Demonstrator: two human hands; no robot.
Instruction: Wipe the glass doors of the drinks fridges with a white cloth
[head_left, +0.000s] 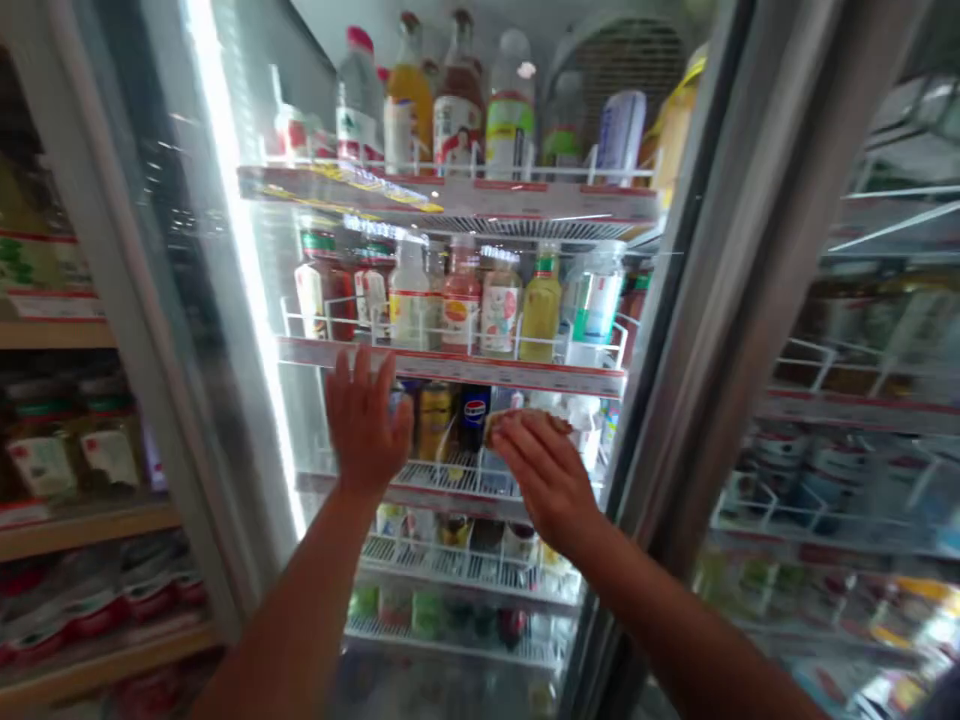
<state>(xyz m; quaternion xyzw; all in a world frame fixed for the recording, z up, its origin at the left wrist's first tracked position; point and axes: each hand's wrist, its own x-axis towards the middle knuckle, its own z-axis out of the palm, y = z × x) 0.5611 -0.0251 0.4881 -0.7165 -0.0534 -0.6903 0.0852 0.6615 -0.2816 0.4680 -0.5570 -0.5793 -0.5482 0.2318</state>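
My left hand [365, 420] is raised with its fingers stretched upward and apart, in front of the cans on the third wire shelf [450, 478] of an open drinks fridge. A bluish can shows just behind its fingertips. My right hand [541, 472] reaches in beside it with the fingers together, curled over a small pale-brown thing [525, 416] that I cannot make out. A yellow can [435, 420] and a dark blue cola can [474, 415] stand between the two hands.
Upper shelves hold rows of bottled drinks [457, 300] behind white wire rails. Lower shelves carry small cups and cans [450, 530]. The glass door [187, 300] swings open on the left; a metal frame post [720, 350] stands right, with another closed cooler beyond. Wooden shelves of goods are far left.
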